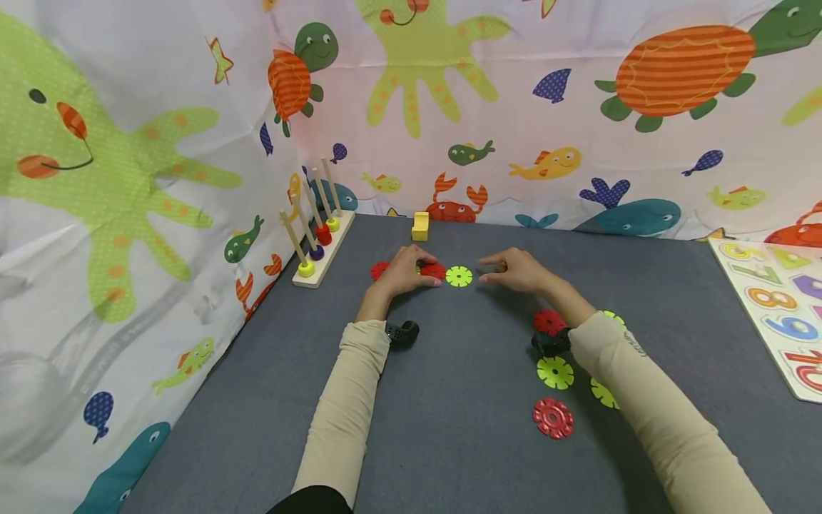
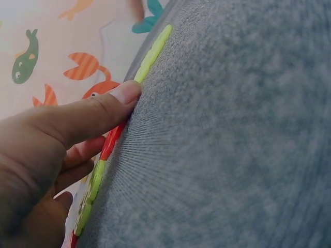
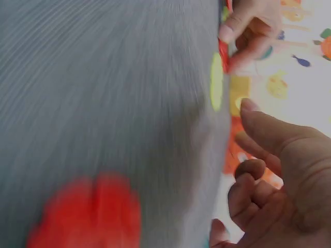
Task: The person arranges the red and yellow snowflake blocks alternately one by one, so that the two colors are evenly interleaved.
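My left hand (image 1: 406, 270) is over a row of flat notched plastic discs lying on the grey table. Its thumb and forefinger pinch a red notched disc (image 1: 434, 271) by the edges, the thumb (image 2: 124, 94) showing on the near side. Beyond it at the right end lies a lime-green notched disc (image 1: 459, 276). Under and beside the left hand the row goes on with another green disc (image 2: 92, 194), mostly covered, and a red disc (image 1: 379, 270). My right hand (image 1: 519, 271) hovers right of the lime-green disc, holding nothing, thumb and forefinger apart.
Near the right forearm lie loose discs: a red one (image 1: 549, 322), a green one (image 1: 555, 373), a glossy red one (image 1: 553, 418) and others partly covered. A peg stand (image 1: 324, 250) stands back left, a yellow block (image 1: 420, 226) at the back, a number board (image 1: 770, 314) at right.
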### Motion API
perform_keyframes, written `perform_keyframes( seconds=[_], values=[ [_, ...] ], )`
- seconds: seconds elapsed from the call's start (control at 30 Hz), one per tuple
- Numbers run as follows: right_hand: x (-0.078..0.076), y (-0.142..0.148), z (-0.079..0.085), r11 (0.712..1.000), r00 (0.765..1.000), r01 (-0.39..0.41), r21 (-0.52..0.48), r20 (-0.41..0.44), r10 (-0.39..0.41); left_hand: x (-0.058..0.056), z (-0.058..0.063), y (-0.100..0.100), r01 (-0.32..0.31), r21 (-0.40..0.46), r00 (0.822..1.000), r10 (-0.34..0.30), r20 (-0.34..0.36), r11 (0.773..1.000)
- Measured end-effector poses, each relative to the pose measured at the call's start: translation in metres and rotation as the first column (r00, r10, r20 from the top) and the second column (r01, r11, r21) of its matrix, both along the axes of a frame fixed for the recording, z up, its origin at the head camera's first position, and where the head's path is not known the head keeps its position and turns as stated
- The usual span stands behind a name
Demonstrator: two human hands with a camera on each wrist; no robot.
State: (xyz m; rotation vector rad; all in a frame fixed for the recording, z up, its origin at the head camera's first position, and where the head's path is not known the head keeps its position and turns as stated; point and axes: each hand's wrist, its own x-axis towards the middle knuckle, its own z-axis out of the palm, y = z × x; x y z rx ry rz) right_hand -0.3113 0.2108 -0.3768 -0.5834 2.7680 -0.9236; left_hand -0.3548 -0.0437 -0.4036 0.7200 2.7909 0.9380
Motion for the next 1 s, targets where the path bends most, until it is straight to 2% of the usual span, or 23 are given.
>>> perform_keyframes(
  seconds=[0.23,0.47,0.73,1.0],
  values=[
    [0.034,0.054,0.017,0.998,1.0,0.019,0.055,0.002,-0.02,-0.001,0.005,0.0,0.023,0.004,1.0,-0.023,-0.017,1.0],
    [0.065,0.077,0.008,0.997,0.999,-0.021,0.075,0.034,0.019,-0.002,0.004,0.013,0.06,-0.03,0.996,-0.062,-0.06,0.998],
    [0.077,0.084,-0.006,0.986,0.998,-0.064,0.153,0.034,0.06,0.001,0.0,0.029,0.088,-0.005,0.995,-0.088,-0.041,0.996],
    [0.081,0.093,-0.009,0.985,0.997,-0.076,0.152,0.009,0.076,0.003,-0.002,0.04,0.111,0.012,0.993,-0.111,-0.031,0.994]
  ],
)
